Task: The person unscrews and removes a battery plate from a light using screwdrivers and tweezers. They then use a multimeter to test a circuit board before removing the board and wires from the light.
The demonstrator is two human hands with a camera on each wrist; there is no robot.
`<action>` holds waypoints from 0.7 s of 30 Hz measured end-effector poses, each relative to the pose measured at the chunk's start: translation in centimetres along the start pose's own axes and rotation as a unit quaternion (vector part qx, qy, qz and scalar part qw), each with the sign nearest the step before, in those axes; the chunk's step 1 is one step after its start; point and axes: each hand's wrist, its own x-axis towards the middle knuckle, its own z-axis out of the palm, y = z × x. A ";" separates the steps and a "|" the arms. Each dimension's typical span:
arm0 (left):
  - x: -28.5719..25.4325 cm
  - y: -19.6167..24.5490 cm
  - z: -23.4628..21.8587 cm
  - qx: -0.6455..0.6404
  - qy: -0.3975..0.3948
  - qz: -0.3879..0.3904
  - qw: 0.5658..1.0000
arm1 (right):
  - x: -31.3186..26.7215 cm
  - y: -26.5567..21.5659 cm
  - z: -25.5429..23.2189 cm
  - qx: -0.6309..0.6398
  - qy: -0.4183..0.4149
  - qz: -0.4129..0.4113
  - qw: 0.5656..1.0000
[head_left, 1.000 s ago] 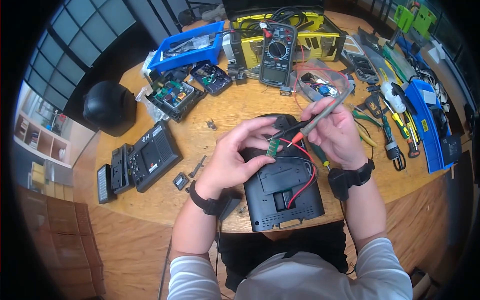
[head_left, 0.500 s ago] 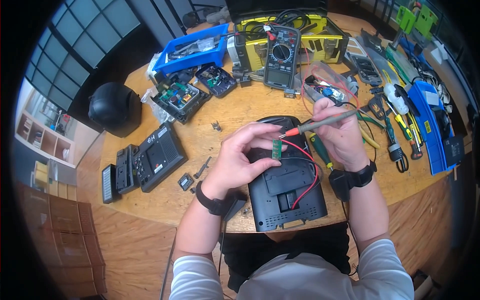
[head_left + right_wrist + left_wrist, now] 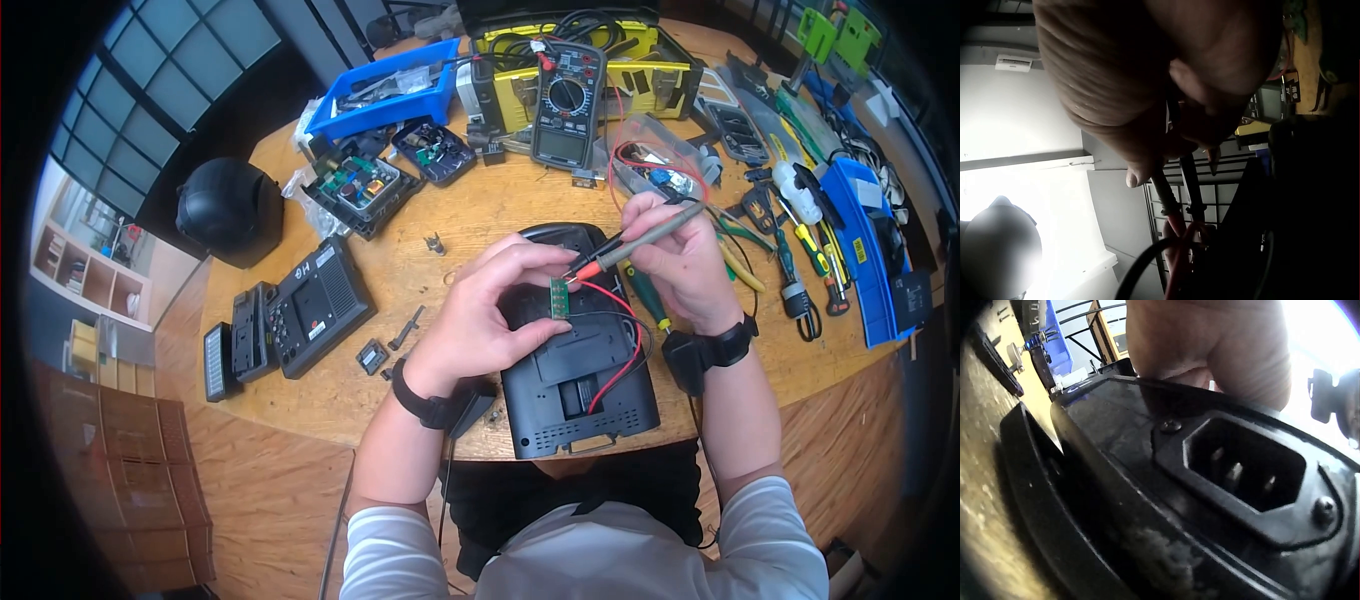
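My left hand (image 3: 480, 325) pinches a small green circuit board (image 3: 560, 299) by its edges, thumb below and fingers above. In my right hand (image 3: 685, 265) are two multimeter probes, a grey one with a red tip guard (image 3: 640, 245) and a black one (image 3: 596, 258). Their tips meet at the board's upper end. Beneath the hands lies a black device housing (image 3: 545, 420), with red and black wires (image 3: 630, 365) running from its opening toward the board. The left wrist view shows a three-pin power inlet (image 3: 1241, 472) on the housing. The right wrist view shows the two probes (image 3: 1166, 194) side by side.
The multimeter (image 3: 568, 105) leans on a yellow-black toolbox (image 3: 650, 90) at the back. A blue tray (image 3: 385, 95) and opened electronics (image 3: 360, 190) stand left of it. A black phone-like unit (image 3: 320, 310) lies left. Screwdrivers (image 3: 808, 248) and pliers (image 3: 740, 265) lie right.
The right hand has brought the probe tips left and up, from just right of the board to its upper end. The left hand has turned the board slightly, still pinching it.
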 end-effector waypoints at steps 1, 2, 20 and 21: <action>0.1 0.3 0.0 0.020 0.000 0.003 1.000 | 0.0 -0.2 0.0 0.020 -0.005 0.009 1.000; 0.1 0.4 -0.1 0.019 -0.001 0.002 1.000 | -0.1 -0.2 -0.1 0.040 -0.010 0.018 0.999; 0.3 0.6 -0.2 0.197 0.044 0.031 0.979 | 0.1 0.2 -0.6 0.132 0.052 0.070 0.987; 0.2 0.5 -0.1 0.171 0.037 0.011 0.985 | 0.1 0.2 -0.6 0.132 0.052 0.070 0.987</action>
